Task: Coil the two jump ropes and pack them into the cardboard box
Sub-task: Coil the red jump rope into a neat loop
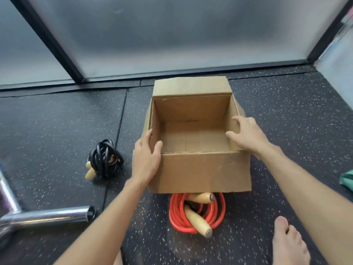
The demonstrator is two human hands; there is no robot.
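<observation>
An open cardboard box (pixel 200 171) stands on the dark speckled floor, its inside bare. My left hand (pixel 146 157) grips the box's left wall, thumb inside and fingers outside. My right hand (pixel 246 132) rests on the right wall with fingers spread and thumb reaching inside. A red jump rope (pixel 197 215), coiled, with two wooden handles, lies on the floor just in front of the box, partly under its front flap. A black jump rope (pixel 105 159), bundled, with wooden handles, lies to the left of the box.
A chrome metal tube frame (pixel 47 216) lies at the lower left. My bare foot (pixel 288 243) is at the lower right. Green cloth (pixel 347 181) shows at the right edge. Frosted glass panels in black frames (pixel 172 35) stand behind the box.
</observation>
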